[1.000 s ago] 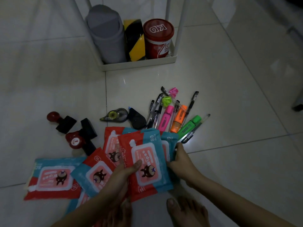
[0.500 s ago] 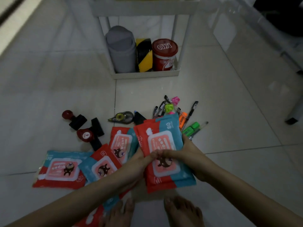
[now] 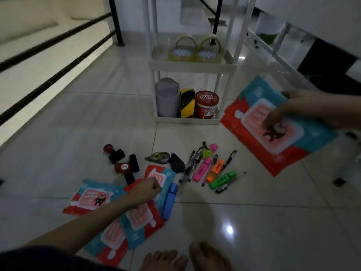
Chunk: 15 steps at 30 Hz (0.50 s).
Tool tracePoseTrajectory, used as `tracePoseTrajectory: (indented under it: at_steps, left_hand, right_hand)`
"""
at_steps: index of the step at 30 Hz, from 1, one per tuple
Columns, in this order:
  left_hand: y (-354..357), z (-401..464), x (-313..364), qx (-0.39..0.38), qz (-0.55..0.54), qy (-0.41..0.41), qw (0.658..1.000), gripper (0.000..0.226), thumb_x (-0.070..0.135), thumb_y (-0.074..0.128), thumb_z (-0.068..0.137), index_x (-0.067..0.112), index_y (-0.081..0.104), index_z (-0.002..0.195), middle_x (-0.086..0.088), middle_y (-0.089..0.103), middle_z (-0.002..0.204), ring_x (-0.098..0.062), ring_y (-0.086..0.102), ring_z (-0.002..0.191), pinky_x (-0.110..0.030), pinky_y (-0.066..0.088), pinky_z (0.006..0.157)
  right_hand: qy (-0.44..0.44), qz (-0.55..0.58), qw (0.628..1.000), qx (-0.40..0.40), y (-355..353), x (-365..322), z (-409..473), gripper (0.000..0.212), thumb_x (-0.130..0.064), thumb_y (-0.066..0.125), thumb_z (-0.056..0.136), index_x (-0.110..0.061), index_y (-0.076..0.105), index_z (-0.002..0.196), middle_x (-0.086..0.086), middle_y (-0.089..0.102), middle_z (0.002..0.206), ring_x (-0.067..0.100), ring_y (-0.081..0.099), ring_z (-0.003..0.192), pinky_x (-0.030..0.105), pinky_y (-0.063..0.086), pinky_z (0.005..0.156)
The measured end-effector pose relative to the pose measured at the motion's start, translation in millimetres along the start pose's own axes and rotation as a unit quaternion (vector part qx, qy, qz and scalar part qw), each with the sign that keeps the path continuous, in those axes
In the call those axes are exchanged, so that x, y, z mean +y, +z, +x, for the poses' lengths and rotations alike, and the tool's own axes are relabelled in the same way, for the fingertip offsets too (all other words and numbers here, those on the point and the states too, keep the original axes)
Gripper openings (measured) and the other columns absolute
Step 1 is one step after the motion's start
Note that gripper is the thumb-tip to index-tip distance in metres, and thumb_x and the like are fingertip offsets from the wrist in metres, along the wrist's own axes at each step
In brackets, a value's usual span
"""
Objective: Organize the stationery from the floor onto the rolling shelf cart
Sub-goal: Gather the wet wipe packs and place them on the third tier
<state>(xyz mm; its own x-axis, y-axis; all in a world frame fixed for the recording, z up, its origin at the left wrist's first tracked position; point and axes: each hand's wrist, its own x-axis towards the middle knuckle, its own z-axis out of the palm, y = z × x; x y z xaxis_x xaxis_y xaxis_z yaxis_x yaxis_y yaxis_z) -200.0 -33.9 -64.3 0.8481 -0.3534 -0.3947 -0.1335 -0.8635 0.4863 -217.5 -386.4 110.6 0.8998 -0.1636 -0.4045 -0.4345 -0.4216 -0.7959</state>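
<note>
The right hand [image 3: 289, 112] grips a wipes pack [image 3: 277, 130], lifted beside the rolling cart [image 3: 192, 64]. The left hand [image 3: 148, 187] hovers, fingers curled, over the packs on the floor [image 3: 136, 210]; whether it pinches one cannot be told. The step in hand looks like shelving the packs. Next, the raised pack needs a free tier, judging by the tape rolls [image 3: 195, 53] on the middle shelf.

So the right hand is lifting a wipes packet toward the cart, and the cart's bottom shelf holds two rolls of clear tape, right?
Not quite. In the head view the two clear tape rolls sit on the cart's upper shelf, not the bottom one. The rest holds: the right hand holds a wipes packet up beside the cart.
</note>
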Motion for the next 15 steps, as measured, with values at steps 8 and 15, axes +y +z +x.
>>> tracePoseTrajectory:
  at_steps: [8, 15]
  left_hand:
    - [22, 16, -16, 0.047, 0.104, -0.102, 0.988, 0.083, 0.047, 0.057, 0.085, -0.001, 0.018, 0.140, -0.020, 0.045, 0.134, -0.032, 0.047, 0.121, -0.033, 0.040, 0.098]
    - [9, 19, -27, 0.031, -0.017, -0.118, 0.992, 0.070, 0.044, 0.077, 0.065, 0.014, 0.051, 0.122, -0.003, 0.062, 0.120, -0.017, 0.062, 0.105, -0.027, 0.052, 0.088]
  right_hand:
    - [0.148, 0.010, 0.981, -0.122, 239, 145, -89, 0.081, -0.071, 0.000, 0.069, -0.045, 0.013, 0.144, -0.014, 0.015, 0.154, 0.007, 0.025, 0.140, 0.038, 0.021, 0.113]
    - [0.069, 0.429, 0.898, -0.073, 197, 41, 36, 0.013, -0.017, 0.063, 0.082, -0.005, 0.066, 0.085, 0.013, 0.073, 0.071, 0.023, 0.070, 0.056, 0.030, 0.059, 0.052]
